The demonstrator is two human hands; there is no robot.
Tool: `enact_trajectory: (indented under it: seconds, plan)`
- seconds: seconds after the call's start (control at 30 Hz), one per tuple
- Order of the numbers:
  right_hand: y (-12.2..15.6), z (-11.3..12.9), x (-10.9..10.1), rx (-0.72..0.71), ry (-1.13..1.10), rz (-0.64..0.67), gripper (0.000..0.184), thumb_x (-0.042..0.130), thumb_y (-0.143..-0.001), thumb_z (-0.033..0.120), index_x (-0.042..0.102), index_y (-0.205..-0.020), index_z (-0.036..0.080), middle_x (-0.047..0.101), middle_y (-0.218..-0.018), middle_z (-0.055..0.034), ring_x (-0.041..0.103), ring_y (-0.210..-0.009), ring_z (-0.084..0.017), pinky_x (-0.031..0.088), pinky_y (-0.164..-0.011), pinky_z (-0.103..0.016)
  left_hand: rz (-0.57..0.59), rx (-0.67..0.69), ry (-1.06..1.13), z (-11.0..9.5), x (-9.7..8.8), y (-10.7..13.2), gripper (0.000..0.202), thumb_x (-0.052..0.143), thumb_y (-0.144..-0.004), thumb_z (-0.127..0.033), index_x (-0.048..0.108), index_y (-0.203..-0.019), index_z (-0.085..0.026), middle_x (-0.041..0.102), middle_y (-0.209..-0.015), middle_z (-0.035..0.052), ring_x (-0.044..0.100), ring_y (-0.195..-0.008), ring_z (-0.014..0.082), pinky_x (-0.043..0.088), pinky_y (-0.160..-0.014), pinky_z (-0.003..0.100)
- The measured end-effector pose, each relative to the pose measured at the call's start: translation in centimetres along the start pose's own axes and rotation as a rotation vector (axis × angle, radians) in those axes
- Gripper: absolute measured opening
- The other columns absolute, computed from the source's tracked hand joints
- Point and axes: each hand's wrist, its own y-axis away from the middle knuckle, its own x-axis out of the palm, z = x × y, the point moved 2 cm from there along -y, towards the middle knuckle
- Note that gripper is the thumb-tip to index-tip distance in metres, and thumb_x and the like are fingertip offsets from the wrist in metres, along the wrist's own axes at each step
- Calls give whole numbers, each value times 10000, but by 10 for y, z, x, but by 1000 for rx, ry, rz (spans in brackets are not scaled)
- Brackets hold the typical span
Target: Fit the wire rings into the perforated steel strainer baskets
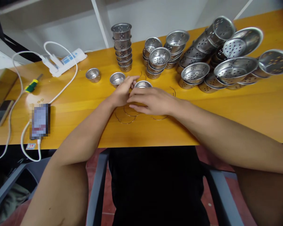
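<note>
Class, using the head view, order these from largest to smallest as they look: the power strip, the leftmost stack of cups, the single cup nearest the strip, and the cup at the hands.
1. Leftmost stack of cups
2. Power strip
3. Single cup

Unranked: the partly covered cup; its full size is hidden.

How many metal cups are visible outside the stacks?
3: the first cup, near the power strip; the second cup, just beyond the left hand; and the third cup, partly covered by the right hand. The hands may hide more.
</note>
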Motion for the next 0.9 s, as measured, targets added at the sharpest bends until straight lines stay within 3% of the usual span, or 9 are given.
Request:
enact_trajectory:
  seconds: [0.13,0.2,0.3,0.37,0.57,0.77,0.9]
  plan:
    - [0,1,-3,65,-12,38,269,671,-1222,399,860,-1375,284,869,-1346,-123,781,-1210,-343,577,-950,-451,-111,-315,254,16,13,-9,600,566,-1189,-791,698,-1505,-298,768,-1258,74,786,-1089,233,699,-1012,446]
    - [1,-2,-5,145,-7,59,286,717,-1192,376,837,-1441,300,871,-1399,-116,786,-1225,-345,574,-950,-442,-142,-369,303,18,15,-9,557,548,-1205,-732,688,-1514,-290,775,-1309,87,787,-1067,215,705,-1017,434]
    - [5,-13,-7,256,3,67,380,757,-1169,391,796,-1532,284,854,-1508,-145,790,-1276,-378,589,-994,-464,-111,-196,194,8,8,-2,778,857,-1040,-729,627,-1631,-277,766,-1492,139,793,-1142,221,696,-1142,465]
    - [9,-23,-10,302,4,58,438,784,-1160,435,781,-1563,262,845,-1521,-174,792,-1293,-410,598,-1050,-506,-80,-108,110,-1,2,4,856,965,-975,-670,624,-1649,-269,773,-1528,167,802,-1220,251,688,-1197,496]
    - [15,-49,-13,379,49,34,416,786,-1162,498,808,-1487,239,849,-1429,-193,802,-1222,-410,611,-1078,-541,-59,-108,42,-16,-2,9,739,952,-1008,-391,640,-1662,-244,796,-1584,188,807,-1240,252,695,-1229,501]
    - [16,-57,-11,418,73,-44,528,757,-1176,629,799,-1526,236,855,-1425,-198,792,-1241,-412,635,-1087,-553,-44,-83,11,-18,-2,8,711,942,-1027,-331,645,-1663,-223,792,-1602,192,805,-1250,241,699,-1216,469]
    - [14,-55,-14,536,80,-4,615,728,-1187,638,740,-1638,219,846,-1505,-229,793,-1356,-466,630,-1167,-607,-33,-31,-14,-16,-2,9,658,863,-1084,-275,607,-1686,-217,786,-1607,184,818,-1258,227,702,-1221,457]
